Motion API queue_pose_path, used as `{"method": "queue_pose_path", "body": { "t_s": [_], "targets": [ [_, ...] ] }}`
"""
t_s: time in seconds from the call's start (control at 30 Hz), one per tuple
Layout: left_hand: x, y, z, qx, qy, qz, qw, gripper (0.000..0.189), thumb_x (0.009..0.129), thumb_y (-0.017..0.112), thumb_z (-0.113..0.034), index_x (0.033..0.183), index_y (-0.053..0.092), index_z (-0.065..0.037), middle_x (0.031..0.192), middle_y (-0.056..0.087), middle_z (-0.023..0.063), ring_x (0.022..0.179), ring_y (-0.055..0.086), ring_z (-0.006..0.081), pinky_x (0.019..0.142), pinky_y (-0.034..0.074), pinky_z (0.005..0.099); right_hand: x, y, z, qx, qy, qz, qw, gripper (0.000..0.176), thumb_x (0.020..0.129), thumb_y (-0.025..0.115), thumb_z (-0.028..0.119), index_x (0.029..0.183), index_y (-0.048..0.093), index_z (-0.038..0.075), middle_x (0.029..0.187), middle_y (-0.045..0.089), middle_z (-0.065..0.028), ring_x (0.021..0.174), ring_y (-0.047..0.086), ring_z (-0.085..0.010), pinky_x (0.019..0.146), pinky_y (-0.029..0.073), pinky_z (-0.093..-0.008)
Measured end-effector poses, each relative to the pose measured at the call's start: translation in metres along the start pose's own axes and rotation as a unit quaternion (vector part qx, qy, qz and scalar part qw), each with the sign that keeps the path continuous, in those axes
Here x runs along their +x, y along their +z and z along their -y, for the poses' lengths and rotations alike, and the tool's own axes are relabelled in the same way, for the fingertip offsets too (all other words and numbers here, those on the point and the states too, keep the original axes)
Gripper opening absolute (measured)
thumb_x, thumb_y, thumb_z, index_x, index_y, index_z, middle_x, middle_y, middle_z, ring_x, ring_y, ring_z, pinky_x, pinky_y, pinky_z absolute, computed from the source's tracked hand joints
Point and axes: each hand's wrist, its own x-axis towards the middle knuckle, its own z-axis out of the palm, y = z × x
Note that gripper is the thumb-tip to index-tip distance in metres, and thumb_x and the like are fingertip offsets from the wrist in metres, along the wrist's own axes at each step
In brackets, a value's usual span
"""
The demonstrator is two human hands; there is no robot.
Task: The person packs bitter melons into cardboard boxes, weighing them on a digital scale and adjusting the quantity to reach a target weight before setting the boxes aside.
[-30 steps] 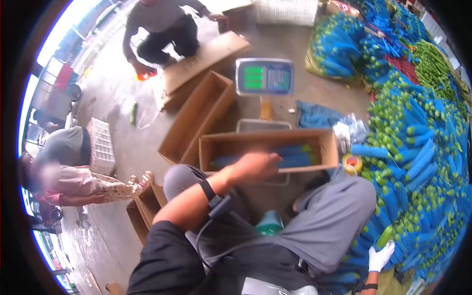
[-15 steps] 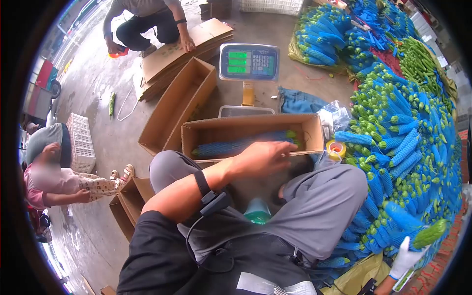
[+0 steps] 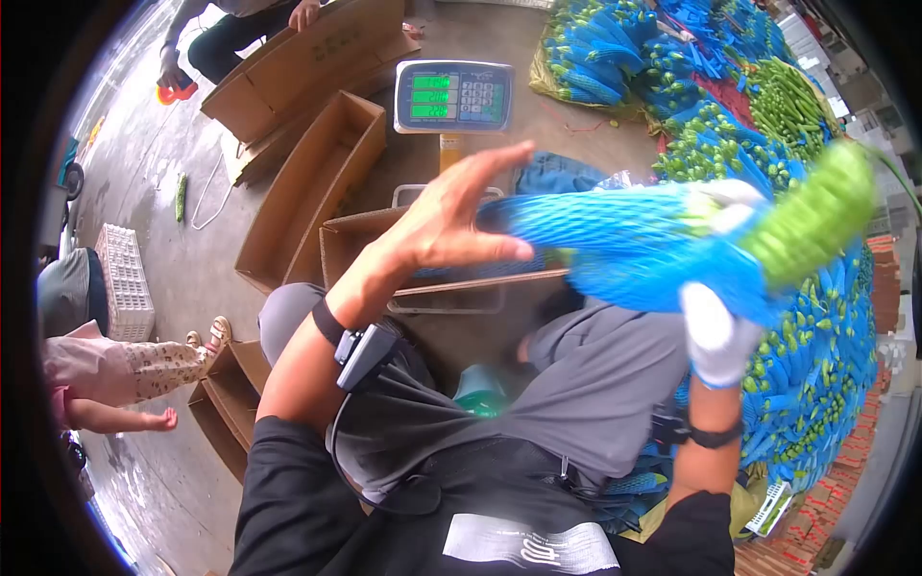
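My right hand (image 3: 715, 336), in a white glove, grips a bunch of bitter melons (image 3: 615, 226) in blue net sleeves, blurred by motion. One bare green end (image 3: 816, 216) sticks out at the right. Bare, with thumb and fingers spread wide, my left hand (image 3: 447, 216) is right at the sleeves' left end. Beneath both hands is a long cardboard box (image 3: 351, 245), partly hidden by them, with blue netting showing inside. Behind the box, a scale display (image 3: 454, 96) glows with green digits.
A large heap of blue-netted bitter melons (image 3: 807, 384) fills the right side. Another long carton (image 3: 312, 187) lies open at left. At the back, a person's hand (image 3: 304, 14) touches cardboard sheets (image 3: 317, 62). A white crate (image 3: 125, 283) and another person (image 3: 106, 370) are far left.
My right hand has come up from the lower right with the netted melons to above the box. My left hand has risen and spread. The person at the back has tilted up a cardboard sheet.
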Motion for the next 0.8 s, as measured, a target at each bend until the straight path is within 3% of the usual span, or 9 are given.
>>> {"method": "queue_pose_path", "body": {
  "t_s": [0.03,0.1,0.2,0.27,0.3,0.37,0.5,0.6,0.8],
  "targets": [
    [-0.004,-0.003,0.001,-0.038,-0.041,0.055,0.997,0.106,0.078,0.090,-0.051,0.160,0.042,-0.004,0.151,0.057,0.0195,0.141,0.055,0.0323,0.119,0.042,0.0445,0.012,0.005,-0.019,-0.338,-0.185,0.192,0.903,0.053,0.094,0.064,-0.007,0.145,0.052,0.001,0.128,0.066,-0.0126,0.115,0.066,-0.0191,0.103,0.055,-0.0369],
    [-0.014,0.003,0.018,-0.049,-0.091,0.097,0.990,0.094,0.079,0.090,-0.043,0.153,0.049,-0.003,0.142,0.064,0.0201,0.132,0.062,0.0319,0.111,0.048,0.0425,0.025,0.027,-0.047,-0.465,-0.152,0.224,0.843,0.063,0.086,0.070,-0.004,0.146,0.050,0.001,0.133,0.063,-0.0138,0.118,0.065,-0.0197,0.103,0.054,-0.0360],
    [-0.029,-0.001,0.040,-0.066,-0.154,0.109,0.980,0.079,0.082,0.088,-0.035,0.146,0.055,-0.003,0.131,0.069,0.0185,0.123,0.066,0.0304,0.105,0.051,0.0413,0.045,0.041,-0.075,-0.453,-0.059,0.189,0.869,0.070,0.081,0.070,-0.005,0.148,0.050,-0.001,0.135,0.062,-0.0121,0.120,0.064,-0.0190,0.106,0.052,-0.0355],
    [-0.041,-0.004,0.054,0.012,-0.167,0.049,0.985,0.060,0.086,0.083,-0.034,0.133,0.060,-0.005,0.118,0.071,0.0216,0.110,0.069,0.0387,0.094,0.054,0.0456,0.055,0.034,-0.086,-0.448,-0.029,0.150,0.881,0.070,0.081,0.069,-0.002,0.149,0.050,-0.003,0.134,0.064,-0.0107,0.118,0.065,-0.0177,0.106,0.052,-0.0339],
    [-0.048,-0.006,0.070,0.074,-0.193,0.070,0.976,0.062,0.086,0.084,-0.028,0.138,0.059,-0.006,0.120,0.071,0.0178,0.115,0.068,0.0353,0.099,0.053,0.0439,0.066,0.013,-0.091,-0.405,0.004,0.130,0.905,0.066,0.082,0.066,-0.003,0.146,0.051,-0.004,0.131,0.065,-0.0121,0.115,0.066,-0.0196,0.104,0.054,-0.0367],
    [-0.075,-0.001,0.119,0.193,-0.139,0.069,0.969,0.062,0.085,0.084,-0.031,0.136,0.059,-0.006,0.114,0.071,0.0199,0.110,0.068,0.0409,0.098,0.054,0.0490,0.085,-0.021,-0.106,-0.231,0.032,0.076,0.969,0.063,0.083,0.076,0.000,0.141,0.055,-0.002,0.127,0.068,-0.0108,0.110,0.069,-0.0196,0.096,0.058,-0.0359],
    [-0.104,0.008,0.161,0.269,-0.204,0.109,0.935,0.063,0.084,0.085,-0.034,0.134,0.059,-0.007,0.113,0.070,0.0209,0.110,0.067,0.0433,0.097,0.053,0.0517,0.093,-0.024,-0.096,-0.228,0.014,0.006,0.973,0.064,0.084,0.074,0.000,0.144,0.052,-0.002,0.131,0.066,-0.0147,0.115,0.069,-0.0232,0.103,0.056,-0.0380],
    [-0.109,0.020,0.186,0.340,-0.351,0.129,0.863,0.063,0.080,0.087,-0.034,0.131,0.060,-0.009,0.124,0.067,0.0207,0.117,0.065,0.0415,0.097,0.051,0.0542,0.091,-0.026,-0.089,-0.247,0.039,-0.009,0.968,0.064,0.084,0.073,-0.001,0.145,0.052,-0.003,0.132,0.067,-0.0150,0.117,0.068,-0.0234,0.103,0.056,-0.0375],
    [-0.124,0.038,0.216,0.438,-0.283,0.081,0.849,0.069,0.078,0.087,-0.031,0.138,0.059,-0.010,0.128,0.068,0.0169,0.119,0.066,0.0380,0.100,0.052,0.0517,0.081,-0.022,-0.085,-0.255,0.057,-0.005,0.965,0.062,0.084,0.074,-0.002,0.143,0.054,-0.002,0.129,0.069,-0.0145,0.115,0.070,-0.0230,0.098,0.058,-0.0356]
  ]
}}
